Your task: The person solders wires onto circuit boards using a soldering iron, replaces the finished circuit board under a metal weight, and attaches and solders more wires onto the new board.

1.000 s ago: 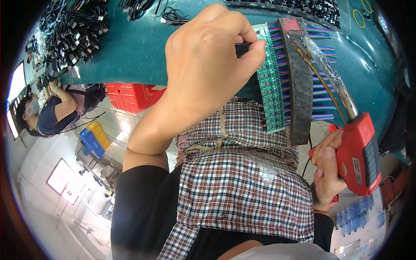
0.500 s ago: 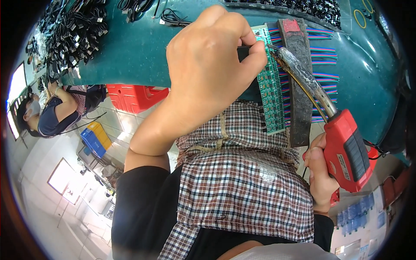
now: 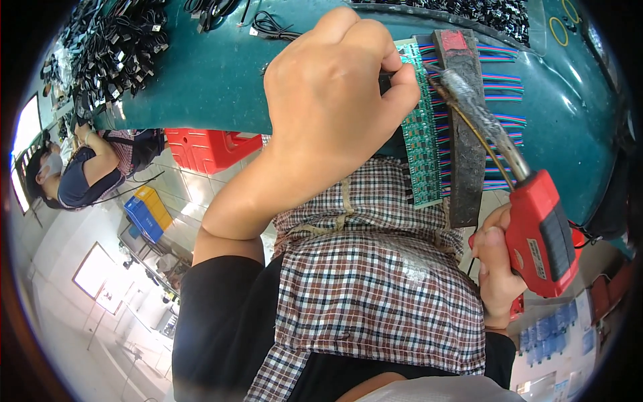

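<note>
My left hand (image 3: 338, 94) is closed in a pinch over the far end of a long green circuit board (image 3: 422, 151). Between its thumb and forefinger a dark piece shows, which looks like a black cable; most of it is hidden under the hand. In my right hand (image 3: 497, 268) is a red soldering gun (image 3: 541, 234), its scorched metal barrel slanting up toward the board. The tip is beside the board's far end, close to my left fingertips. A dark, worn bar (image 3: 465, 134) lies across the rows of coloured wires (image 3: 502, 87) leading off the board.
Bundles of black cables (image 3: 120, 53) heap at the far left of the green table (image 3: 207, 87). One coiled cable (image 3: 274, 27) lies beyond my left hand, and small black parts (image 3: 469, 13) pile at the back. A red stool (image 3: 207, 149) and a seated person (image 3: 87, 167) are at left.
The soldering gun has shifted slightly right, its tip drawing back from the board's far end. My left hand has moved a little right, still pinched.
</note>
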`<state>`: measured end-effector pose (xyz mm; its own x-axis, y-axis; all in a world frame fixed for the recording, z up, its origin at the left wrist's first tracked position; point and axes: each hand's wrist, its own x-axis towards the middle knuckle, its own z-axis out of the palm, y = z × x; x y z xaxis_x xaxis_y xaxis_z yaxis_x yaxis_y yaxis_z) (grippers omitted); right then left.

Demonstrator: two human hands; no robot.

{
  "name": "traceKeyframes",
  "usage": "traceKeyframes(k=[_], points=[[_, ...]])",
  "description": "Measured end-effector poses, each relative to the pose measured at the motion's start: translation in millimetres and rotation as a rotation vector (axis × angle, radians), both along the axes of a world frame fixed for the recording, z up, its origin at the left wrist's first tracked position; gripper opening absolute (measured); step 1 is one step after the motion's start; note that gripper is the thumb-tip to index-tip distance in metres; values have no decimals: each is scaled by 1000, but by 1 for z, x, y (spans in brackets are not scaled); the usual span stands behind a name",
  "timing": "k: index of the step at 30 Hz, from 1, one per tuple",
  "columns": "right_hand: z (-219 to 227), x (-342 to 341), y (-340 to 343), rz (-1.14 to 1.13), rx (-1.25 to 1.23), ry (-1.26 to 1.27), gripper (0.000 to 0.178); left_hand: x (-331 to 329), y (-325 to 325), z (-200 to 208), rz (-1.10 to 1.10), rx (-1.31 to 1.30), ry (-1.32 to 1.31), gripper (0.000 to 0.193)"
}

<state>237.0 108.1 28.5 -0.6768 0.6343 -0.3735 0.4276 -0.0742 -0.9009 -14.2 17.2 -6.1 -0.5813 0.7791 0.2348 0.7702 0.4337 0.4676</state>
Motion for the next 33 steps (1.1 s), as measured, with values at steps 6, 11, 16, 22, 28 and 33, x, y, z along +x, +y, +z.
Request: traceKeyframes(k=[6, 11, 16, 22, 28, 33], points=[[-1, 0, 4, -43, -21, 40, 10, -1, 2, -3, -18, 11, 12, 16], [-3, 0, 3, -59, -28, 94, 10, -1, 0, 0, -11, 18, 14, 16], [1, -7, 1, -159, -41, 99, 9, -2, -3, -5, -5, 36, 46, 17], [4, -6, 0, -251, -64, 96, 7, -43, -5, -6, 5, 146, 202, 12], [4, -5, 0, -233, -113, 158, 7, -99, -9, -1, 167, 84, 493, 22], [3, -7, 1, -228, -71, 168, 8, -121, -44, -22, 339, -114, 274, 24]])
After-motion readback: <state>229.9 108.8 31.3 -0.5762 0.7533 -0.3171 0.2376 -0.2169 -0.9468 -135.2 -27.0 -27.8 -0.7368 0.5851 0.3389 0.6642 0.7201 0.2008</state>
